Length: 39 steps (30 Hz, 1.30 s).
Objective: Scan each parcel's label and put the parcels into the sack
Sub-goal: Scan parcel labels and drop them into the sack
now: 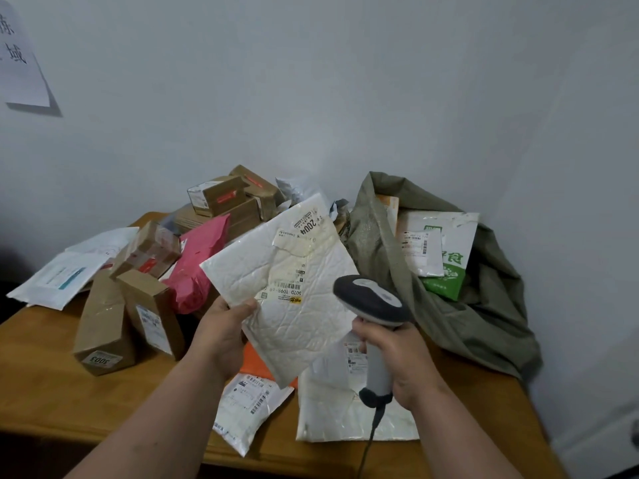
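Note:
My left hand (221,335) pinches the lower left edge of a white bubble mailer (276,271) and holds it tilted above the table, label side facing me. Its shipping label (288,285) sits near the mailer's middle. My right hand (397,354) grips the handle of a grey and white barcode scanner (371,299), whose head is just right of the label and overlaps the mailer's right edge. The olive green sack (484,305) lies open at the right of the table, with a white and green parcel (439,250) in its mouth.
On the wooden table (52,392) lie brown cardboard boxes (148,305), a pink mailer (197,264), white envelopes (65,274) at the left and stacked boxes (228,198) at the back. Two white mailers (249,406) and an orange one lie under my hands. A wall stands behind.

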Each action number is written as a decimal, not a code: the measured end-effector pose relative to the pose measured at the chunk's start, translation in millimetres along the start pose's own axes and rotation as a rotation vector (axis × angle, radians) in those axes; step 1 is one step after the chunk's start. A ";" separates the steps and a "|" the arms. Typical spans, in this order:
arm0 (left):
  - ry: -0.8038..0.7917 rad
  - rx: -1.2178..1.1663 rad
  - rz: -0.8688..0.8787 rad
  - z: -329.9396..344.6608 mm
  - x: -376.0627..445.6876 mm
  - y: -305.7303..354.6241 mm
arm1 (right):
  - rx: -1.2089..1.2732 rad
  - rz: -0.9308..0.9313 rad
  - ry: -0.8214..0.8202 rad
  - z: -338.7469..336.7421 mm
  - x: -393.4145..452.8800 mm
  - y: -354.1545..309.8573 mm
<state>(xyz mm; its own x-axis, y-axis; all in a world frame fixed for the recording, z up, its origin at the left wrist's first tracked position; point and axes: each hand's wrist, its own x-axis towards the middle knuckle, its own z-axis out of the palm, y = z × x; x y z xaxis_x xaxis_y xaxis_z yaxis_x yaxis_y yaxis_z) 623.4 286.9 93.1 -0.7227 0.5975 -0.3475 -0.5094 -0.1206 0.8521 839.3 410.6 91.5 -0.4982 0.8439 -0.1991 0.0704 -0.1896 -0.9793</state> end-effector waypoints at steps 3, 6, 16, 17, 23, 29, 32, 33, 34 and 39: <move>-0.006 -0.013 0.019 7.3 -2.7 -1.8 | -0.029 -0.017 -0.085 11.5 -7.2 -5.6; -0.008 -0.025 0.027 13.4 -5.4 -3.6 | -0.035 -0.017 -0.121 16.9 -12.3 -8.8; -0.006 -0.086 -0.006 16.6 -3.4 -8.8 | -0.008 -0.005 -0.122 17.4 -19.9 -10.8; -0.006 -0.089 -0.011 16.7 -3.3 -9.3 | -0.012 -0.002 -0.124 17.2 -20.1 -10.9; -0.008 -0.102 -0.019 16.2 -2.8 -10.0 | -0.038 -0.004 -0.136 14.9 -20.4 -9.7; -0.018 -0.112 -0.027 15.6 -1.7 -9.8 | -0.024 0.004 -0.136 15.2 -22.4 -8.6; -0.027 -0.110 -0.035 15.1 -1.5 -9.7 | -0.020 0.009 -0.132 16.7 -21.7 -8.4; -0.030 -0.113 -0.040 14.9 -1.5 -9.7 | -0.018 0.009 -0.130 16.9 -21.3 -8.0; -0.033 -0.114 -0.046 14.6 -1.3 -9.7 | -0.019 0.011 -0.125 16.8 -21.1 -7.6; -0.047 -0.114 -0.054 13.6 -0.3 -9.4 | -0.031 0.016 -0.110 17.7 -19.6 -4.9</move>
<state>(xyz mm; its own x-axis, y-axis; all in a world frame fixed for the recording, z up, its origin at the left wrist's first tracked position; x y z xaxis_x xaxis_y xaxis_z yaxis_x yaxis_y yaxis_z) 634.7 298.7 90.5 -0.6716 0.6415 -0.3706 -0.5985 -0.1749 0.7818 833.4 386.1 100.8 -0.5885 0.7803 -0.2114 0.1052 -0.1854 -0.9770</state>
